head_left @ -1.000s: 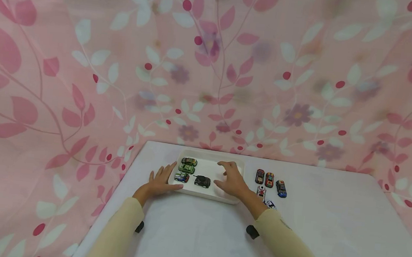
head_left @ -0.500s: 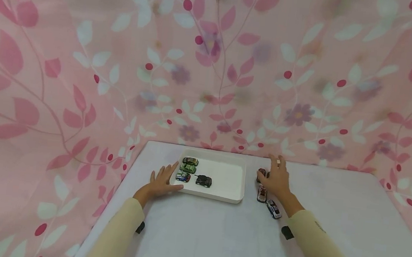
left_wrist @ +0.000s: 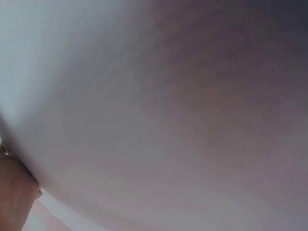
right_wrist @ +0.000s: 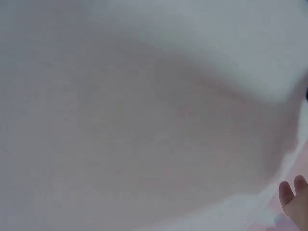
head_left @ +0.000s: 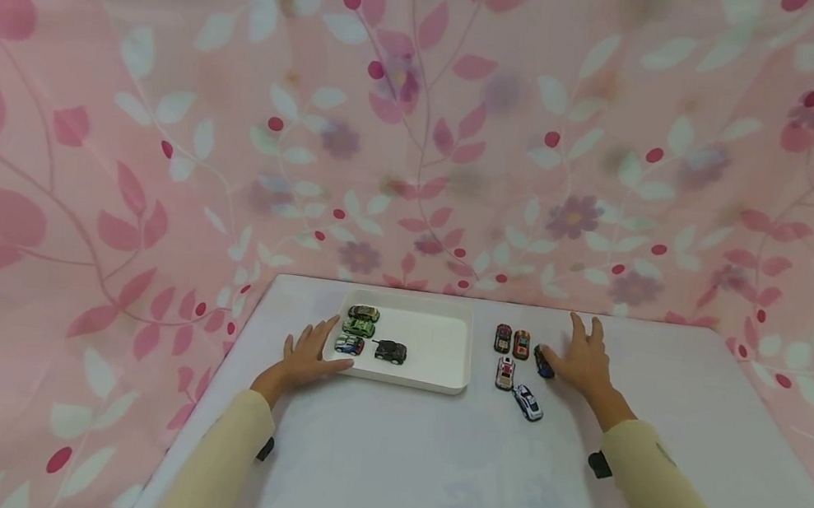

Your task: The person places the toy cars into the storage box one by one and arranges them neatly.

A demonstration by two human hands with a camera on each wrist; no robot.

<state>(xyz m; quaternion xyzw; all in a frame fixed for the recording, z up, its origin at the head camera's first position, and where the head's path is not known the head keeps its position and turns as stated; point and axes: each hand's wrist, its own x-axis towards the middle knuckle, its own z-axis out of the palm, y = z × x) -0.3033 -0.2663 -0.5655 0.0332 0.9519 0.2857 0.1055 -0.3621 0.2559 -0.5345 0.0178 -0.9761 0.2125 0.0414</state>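
While the dark blue car [head_left: 544,365] lies on the desk [head_left: 421,471], toward the far edge, right hand [head_left: 584,365] has its thumb at it, fingers straight, not grasping. Best pinch, probably: across its long sides, clear of the orange-red car [head_left: 521,345]. Left hand [head_left: 303,359], fingers spread, grips nothing at the near left corner of the tray [head_left: 438,344].

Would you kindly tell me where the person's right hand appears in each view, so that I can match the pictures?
Head: right of centre, the right hand is right by the dark blue car.
Left wrist: it is not in this picture.
Right wrist: lower right edge, cut off, with two fingers showing.
Shared landmark: the pink backdrop, also at the left wrist view's lower left and the right wrist view's lower right.
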